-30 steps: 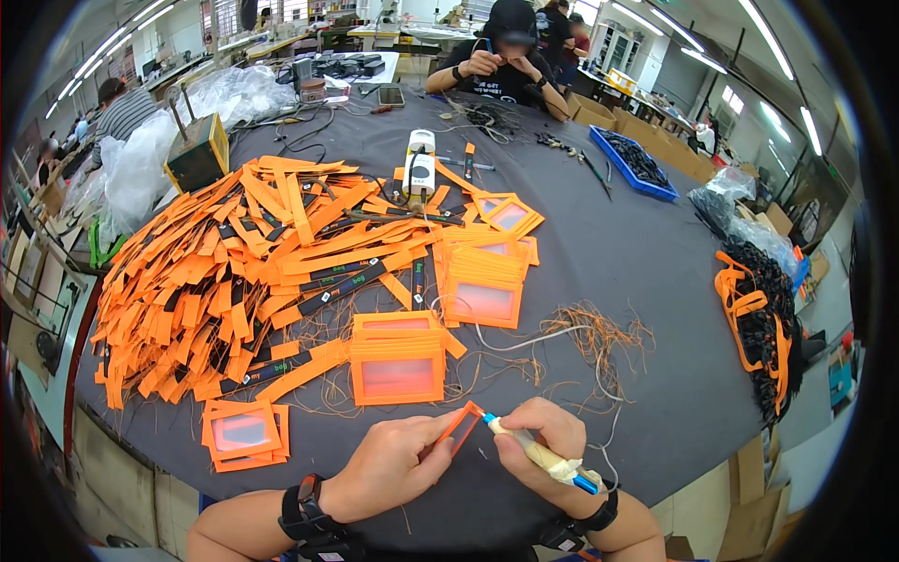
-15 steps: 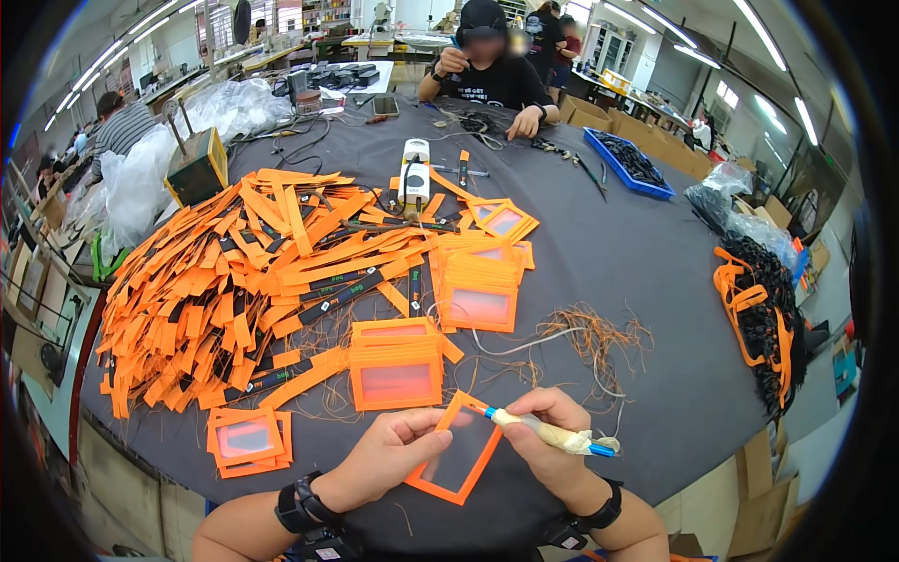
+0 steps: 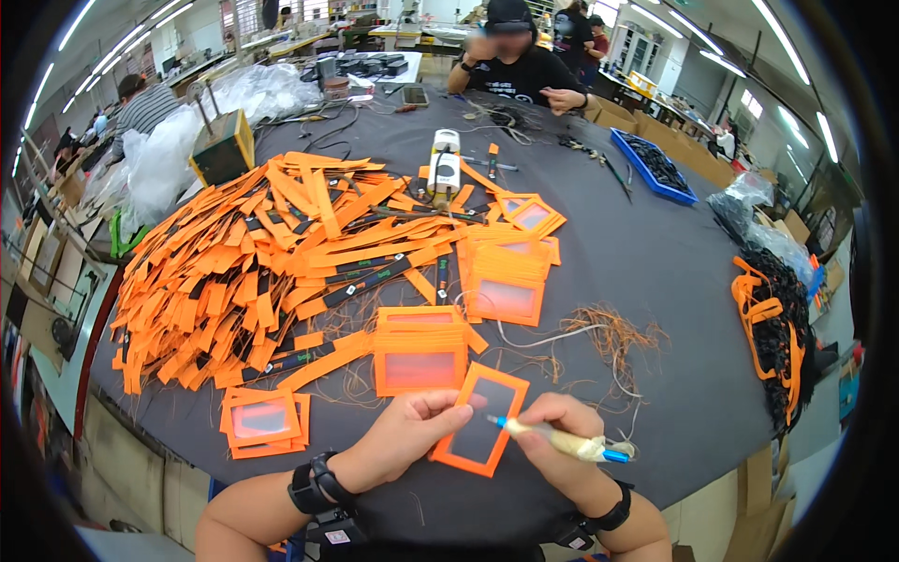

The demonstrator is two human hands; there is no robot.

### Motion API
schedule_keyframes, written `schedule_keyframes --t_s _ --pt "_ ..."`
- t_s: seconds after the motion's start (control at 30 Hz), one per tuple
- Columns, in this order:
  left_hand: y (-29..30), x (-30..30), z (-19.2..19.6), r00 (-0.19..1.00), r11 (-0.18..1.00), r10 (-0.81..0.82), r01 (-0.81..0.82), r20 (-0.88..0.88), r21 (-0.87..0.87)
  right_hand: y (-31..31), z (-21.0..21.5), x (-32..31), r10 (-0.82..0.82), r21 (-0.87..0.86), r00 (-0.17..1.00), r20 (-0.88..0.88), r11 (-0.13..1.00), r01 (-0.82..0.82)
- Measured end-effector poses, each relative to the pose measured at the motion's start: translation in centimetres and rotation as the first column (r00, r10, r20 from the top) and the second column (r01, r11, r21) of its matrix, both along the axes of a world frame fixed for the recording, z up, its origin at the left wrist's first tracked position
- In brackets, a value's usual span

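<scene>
My left hand (image 3: 412, 433) pinches the left edge of an orange-bordered clear window panel (image 3: 476, 433), held tilted above the near side of the table. My right hand (image 3: 565, 440) grips a corded pen-shaped tool (image 3: 588, 450), its handle wrapped in cream tape with blue at both ends. The tool's thin tip is over the panel's clear middle; whether it touches cannot be made out. Just beyond my left hand stands a stack of similar panels (image 3: 420, 370). Another stack (image 3: 506, 295) lies farther back, and a small pile (image 3: 262, 419) is to the left.
A large heap of orange strips (image 3: 234, 272) covers the table's left side. Loose orange threads (image 3: 618, 342) and the white cord lie to the right. A white power box (image 3: 445, 164) stands beyond the stacks. Across the table sits a person (image 3: 510, 70) near a blue tray (image 3: 653, 167).
The tool's tip has moved from the panel's top border to over its clear window. The panel has turned more upright. The whole view has shifted, and the person opposite has raised a hand.
</scene>
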State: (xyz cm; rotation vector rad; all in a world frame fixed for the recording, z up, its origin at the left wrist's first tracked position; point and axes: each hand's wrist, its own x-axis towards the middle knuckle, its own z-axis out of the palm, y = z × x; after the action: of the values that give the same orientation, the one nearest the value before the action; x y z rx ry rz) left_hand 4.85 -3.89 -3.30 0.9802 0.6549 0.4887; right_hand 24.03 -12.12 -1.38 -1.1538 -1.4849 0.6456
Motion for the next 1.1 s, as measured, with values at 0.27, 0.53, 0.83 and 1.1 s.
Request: schedule_keyframes --t_s 0.27,0.53,0.83,1.1 --pt "0.9 -0.2 -0.6 0.994 0.990 0.099 -0.094 -0.041 0.105 -0.2 -0.1 -1.5 0.162 -0.040 0.983 0.090 0.986 -0.159" --pt "0.9 -0.3 -0.7 0.989 0.977 0.110 -0.090 -0.096 0.193 0.1 0.1 -2.0 0.159 -0.077 0.977 0.140 0.986 -0.149" --pt "0.9 0.1 -1.4 0.981 0.952 0.145 -0.104 -0.125 0.289 0.1 -0.6 -2.1 0.151 -0.123 0.982 0.112 0.983 -0.137" --pt "0.9 0.2 -1.3 0.983 0.952 0.142 -0.103 -0.118 0.287 0.2 -0.5 -2.2 0.164 -0.154 0.980 0.117 0.977 -0.145"
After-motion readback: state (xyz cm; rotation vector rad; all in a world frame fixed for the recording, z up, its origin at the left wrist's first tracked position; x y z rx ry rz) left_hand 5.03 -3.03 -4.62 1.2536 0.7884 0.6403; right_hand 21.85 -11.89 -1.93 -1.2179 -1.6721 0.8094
